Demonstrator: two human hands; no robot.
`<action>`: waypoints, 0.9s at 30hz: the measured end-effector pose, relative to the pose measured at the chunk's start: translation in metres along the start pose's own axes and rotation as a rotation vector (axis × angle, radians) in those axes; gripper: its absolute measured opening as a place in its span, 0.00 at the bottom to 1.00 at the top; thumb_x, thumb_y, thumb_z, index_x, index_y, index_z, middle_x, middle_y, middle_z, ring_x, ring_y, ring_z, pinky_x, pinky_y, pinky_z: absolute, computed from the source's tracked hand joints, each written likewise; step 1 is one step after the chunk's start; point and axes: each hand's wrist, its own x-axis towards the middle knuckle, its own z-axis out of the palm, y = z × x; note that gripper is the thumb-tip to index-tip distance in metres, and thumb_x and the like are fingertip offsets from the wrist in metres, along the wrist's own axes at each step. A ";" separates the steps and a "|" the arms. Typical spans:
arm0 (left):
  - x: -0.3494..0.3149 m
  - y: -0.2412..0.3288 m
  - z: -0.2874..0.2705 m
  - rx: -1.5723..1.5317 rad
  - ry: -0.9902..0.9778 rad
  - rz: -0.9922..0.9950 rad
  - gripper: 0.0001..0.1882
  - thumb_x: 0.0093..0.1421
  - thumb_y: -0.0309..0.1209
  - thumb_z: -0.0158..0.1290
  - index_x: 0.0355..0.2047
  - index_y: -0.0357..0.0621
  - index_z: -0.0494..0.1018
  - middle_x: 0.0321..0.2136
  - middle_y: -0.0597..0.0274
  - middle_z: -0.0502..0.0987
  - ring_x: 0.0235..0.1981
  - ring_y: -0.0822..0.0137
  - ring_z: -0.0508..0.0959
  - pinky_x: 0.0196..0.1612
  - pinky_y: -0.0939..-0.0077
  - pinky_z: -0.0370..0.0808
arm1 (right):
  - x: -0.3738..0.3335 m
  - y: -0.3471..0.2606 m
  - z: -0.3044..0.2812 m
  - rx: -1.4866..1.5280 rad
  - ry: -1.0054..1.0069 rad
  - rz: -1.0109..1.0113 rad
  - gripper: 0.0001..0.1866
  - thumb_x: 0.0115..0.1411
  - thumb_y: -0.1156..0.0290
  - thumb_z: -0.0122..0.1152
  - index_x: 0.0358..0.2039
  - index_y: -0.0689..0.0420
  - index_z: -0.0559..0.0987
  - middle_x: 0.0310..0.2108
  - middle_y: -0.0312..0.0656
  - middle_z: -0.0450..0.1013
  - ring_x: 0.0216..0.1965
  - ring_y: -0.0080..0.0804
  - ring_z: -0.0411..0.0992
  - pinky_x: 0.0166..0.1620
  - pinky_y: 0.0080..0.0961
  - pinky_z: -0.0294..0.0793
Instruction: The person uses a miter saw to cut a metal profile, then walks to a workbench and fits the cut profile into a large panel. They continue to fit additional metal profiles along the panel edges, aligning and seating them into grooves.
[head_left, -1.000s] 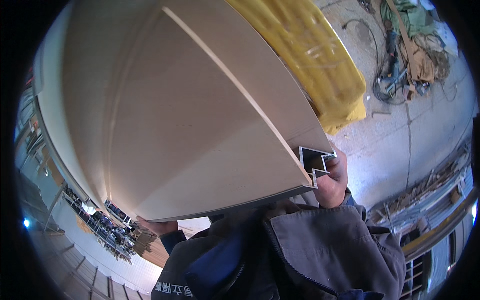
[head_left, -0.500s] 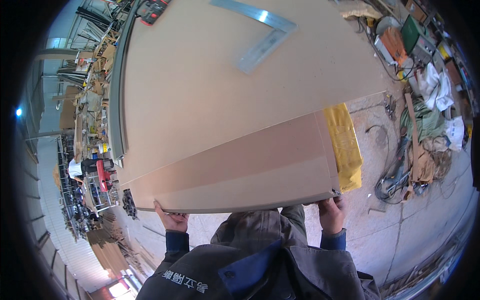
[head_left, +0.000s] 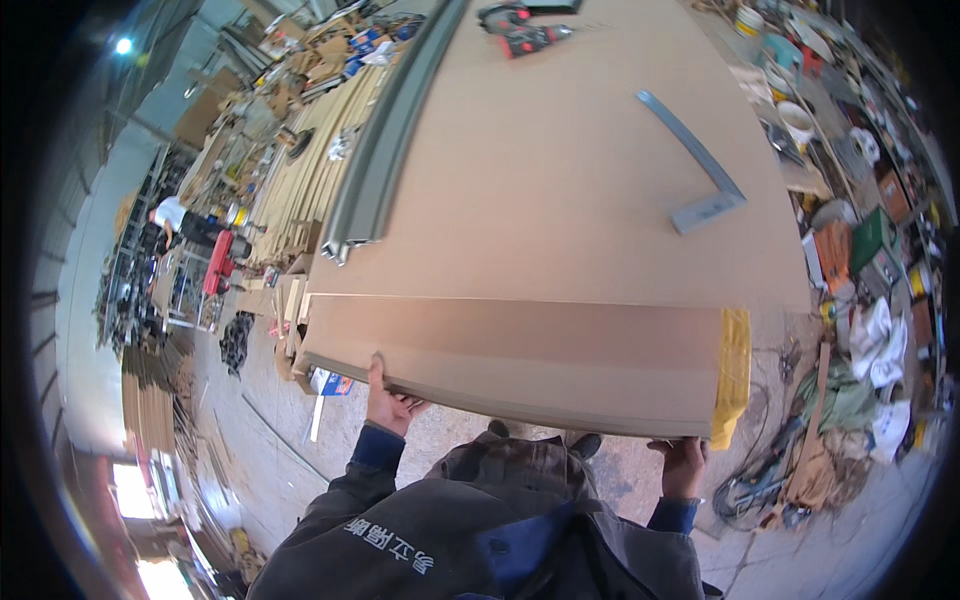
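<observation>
A long brown panel [head_left: 520, 340] lies along the near side of the broad tan board, with a dark trim strip [head_left: 470, 408] down its near edge. Yellow wrapping [head_left: 733, 375] shows at its right end. My left hand [head_left: 393, 405] grips the trimmed edge near the left end, thumb on top and fingers underneath. At the right corner my right hand [head_left: 683, 468] holds the same edge from below, its fingertips partly hidden. Farther back on the board [head_left: 560, 180] rests a metal try square [head_left: 712, 175], apart from both hands.
Grey metal profiles [head_left: 385, 150] lie along the board's left edge. A red and black cordless drill [head_left: 530, 38] sits at the far end. Cables, sacks and a green box [head_left: 875, 245] clutter the right side. A person [head_left: 180, 220] stands far left by a red machine [head_left: 218, 262].
My view has turned, so the panel's slanting far edge now runs nearly level across the picture. Both hands keep their hold on the near edge.
</observation>
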 end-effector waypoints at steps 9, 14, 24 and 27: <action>0.001 0.003 -0.018 0.002 -0.094 -0.064 0.56 0.53 0.74 0.46 0.66 0.40 0.53 0.59 0.42 0.64 0.57 0.48 0.69 0.60 0.48 0.66 | 0.000 0.002 -0.003 -0.081 0.002 -0.013 0.15 0.69 0.58 0.48 0.50 0.52 0.73 0.40 0.40 0.77 0.38 0.36 0.77 0.34 0.38 0.82; 0.008 0.003 -0.025 -0.073 -0.114 -0.074 0.50 0.56 0.70 0.47 0.64 0.40 0.56 0.56 0.44 0.67 0.54 0.50 0.71 0.57 0.48 0.69 | 0.004 0.002 -0.012 -0.152 -0.005 0.002 0.18 0.70 0.54 0.46 0.51 0.51 0.74 0.41 0.40 0.77 0.38 0.35 0.77 0.34 0.36 0.82; 0.014 0.012 -0.073 -0.178 -0.462 -0.223 0.35 0.63 0.60 0.48 0.56 0.41 0.66 0.46 0.51 0.75 0.49 0.55 0.77 0.51 0.57 0.74 | 0.000 0.009 0.004 -0.356 0.278 0.003 0.26 0.67 0.41 0.45 0.50 0.48 0.73 0.39 0.38 0.78 0.32 0.31 0.75 0.35 0.29 0.73; 0.018 0.018 -0.091 -0.164 -0.564 -0.246 0.30 0.65 0.55 0.49 0.54 0.41 0.67 0.45 0.54 0.75 0.46 0.59 0.78 0.50 0.64 0.76 | -0.009 0.016 0.012 -0.353 0.312 -0.031 0.24 0.66 0.42 0.49 0.44 0.52 0.73 0.37 0.39 0.77 0.34 0.33 0.75 0.35 0.30 0.75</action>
